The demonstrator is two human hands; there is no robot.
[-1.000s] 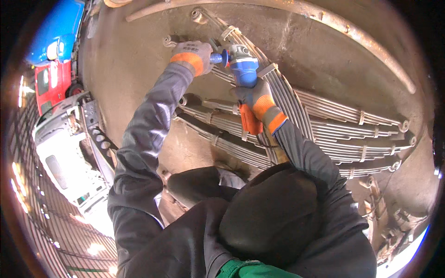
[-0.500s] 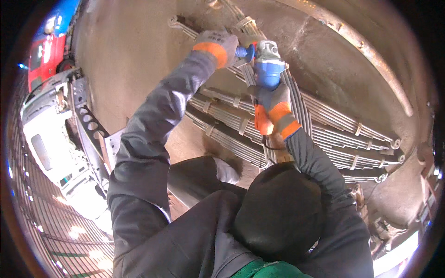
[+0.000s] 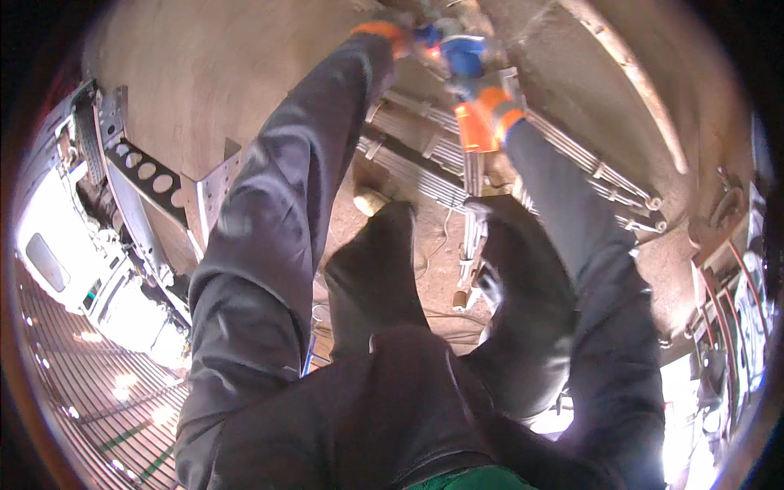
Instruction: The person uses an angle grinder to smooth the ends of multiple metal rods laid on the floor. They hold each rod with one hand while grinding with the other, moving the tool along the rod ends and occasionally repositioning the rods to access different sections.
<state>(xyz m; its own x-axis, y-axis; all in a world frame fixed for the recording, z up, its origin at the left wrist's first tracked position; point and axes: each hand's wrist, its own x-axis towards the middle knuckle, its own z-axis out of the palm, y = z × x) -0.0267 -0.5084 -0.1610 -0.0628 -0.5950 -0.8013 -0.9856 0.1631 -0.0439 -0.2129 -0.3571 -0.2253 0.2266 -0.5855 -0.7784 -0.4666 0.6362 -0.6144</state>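
Note:
A blue angle grinder [image 3: 464,57] is held far out in front of me, at the top of the picture and smeared by motion. My right hand [image 3: 483,91], gloved in grey with an orange cuff, is closed around its body. Out at the grinder's side handle [image 3: 426,35] is my left hand [image 3: 398,31], also gloved, blurred and partly lost near the upper rim. Beneath the tool lie stacks of steel leaf springs [image 3: 416,170], one of them running lengthwise toward my feet. Whether the grinder touches a spring I cannot tell.
A long curved metal bar [image 3: 641,77] lies at the right. On the left stand a white truck cab [image 3: 61,257] and a dark frame rail with round holes [image 3: 147,170]. A thin cable [image 3: 445,237] runs over the floor between my legs. Metal pieces [image 3: 727,286] crowd the right edge.
The grinder and both hands have moved up the picture, away from my body. The view has shifted, so both my legs and the floor between them now show.

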